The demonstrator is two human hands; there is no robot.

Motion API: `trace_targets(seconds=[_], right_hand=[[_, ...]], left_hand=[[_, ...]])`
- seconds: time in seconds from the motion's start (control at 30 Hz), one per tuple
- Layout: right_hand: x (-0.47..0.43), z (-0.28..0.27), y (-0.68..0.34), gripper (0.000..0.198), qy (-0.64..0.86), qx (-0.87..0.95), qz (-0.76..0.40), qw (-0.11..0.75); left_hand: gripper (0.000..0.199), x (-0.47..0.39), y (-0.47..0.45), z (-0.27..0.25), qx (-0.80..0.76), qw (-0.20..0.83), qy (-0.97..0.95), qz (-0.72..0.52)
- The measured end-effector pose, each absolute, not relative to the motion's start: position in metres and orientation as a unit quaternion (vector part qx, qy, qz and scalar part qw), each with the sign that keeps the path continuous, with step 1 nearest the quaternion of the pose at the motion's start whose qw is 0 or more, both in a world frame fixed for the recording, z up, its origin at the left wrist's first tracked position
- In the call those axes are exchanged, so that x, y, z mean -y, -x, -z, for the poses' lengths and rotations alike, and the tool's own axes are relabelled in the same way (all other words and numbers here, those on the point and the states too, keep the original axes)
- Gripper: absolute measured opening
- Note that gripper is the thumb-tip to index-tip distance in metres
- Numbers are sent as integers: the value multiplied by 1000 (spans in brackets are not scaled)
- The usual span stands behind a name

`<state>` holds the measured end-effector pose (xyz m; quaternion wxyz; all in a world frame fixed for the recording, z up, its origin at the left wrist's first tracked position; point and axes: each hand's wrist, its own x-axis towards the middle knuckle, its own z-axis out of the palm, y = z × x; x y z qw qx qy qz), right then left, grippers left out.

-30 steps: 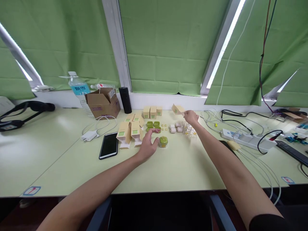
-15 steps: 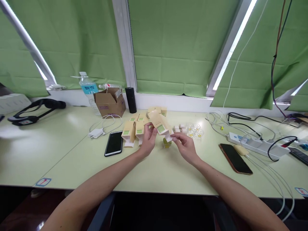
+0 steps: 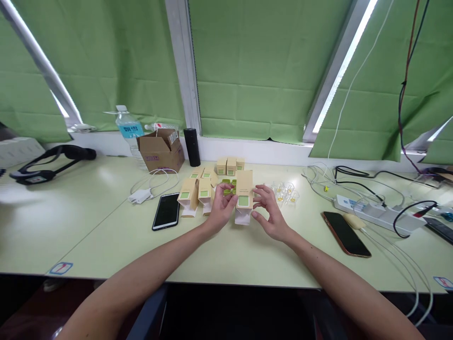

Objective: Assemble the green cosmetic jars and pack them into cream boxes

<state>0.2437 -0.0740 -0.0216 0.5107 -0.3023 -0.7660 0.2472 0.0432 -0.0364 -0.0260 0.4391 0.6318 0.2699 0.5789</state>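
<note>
A small tan cardboard box [image 3: 244,182] with a green window stands upright in front of me, its white lower flaps [image 3: 242,216] hanging loose. My left hand [image 3: 221,208] is at its left side, fingers curled and the thumb against the edge. At the right side, my right hand [image 3: 271,213] has its fingers apart, the tips close to the box; firm contact cannot be made out. Behind my left fingers are green pieces [image 3: 228,181]. The yellow-green jar is hidden from view. Similar boxes [image 3: 188,193] with loose flaps stand to the left.
Several clear cups [image 3: 285,192] with yellow centres sit right of my hands. Small closed boxes [image 3: 231,165] stand behind. A black phone [image 3: 166,211] and white charger [image 3: 140,196] lie left; another phone [image 3: 347,234], a power strip [image 3: 382,215] and cables lie right. A brown carton [image 3: 161,152] is at the back.
The tilted box has come down and now stands upright where the yellow-green jar was visible. My right hand has let go of the flap and its fingers have spread.
</note>
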Motion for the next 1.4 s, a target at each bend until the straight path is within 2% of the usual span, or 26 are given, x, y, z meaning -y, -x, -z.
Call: trace_targets(seconds=[0.17, 0.33, 0.57, 0.73, 1.0, 1.4], right_hand=[[76, 22, -242, 38, 301, 762, -270, 506], [74, 22, -243, 37, 304, 743, -299, 516], [66, 23, -251, 40, 299, 718, -339, 529], [65, 22, -250, 40, 292, 703, -365, 537], [66, 26, -246, 44, 310, 697, -363, 535], [64, 33, -240, 35, 343, 676, -332, 562]], left_hand=[[42, 40, -44, 28, -262, 442, -637, -574], [34, 40, -43, 31, -285, 376, -668, -576], [41, 46, -34, 28, -260, 380, -716, -525], [40, 48, -34, 29, -262, 343, -743, -512], [32, 52, -40, 28, -292, 337, -719, -533], [31, 48, -43, 36, -295, 352, -708, -537]])
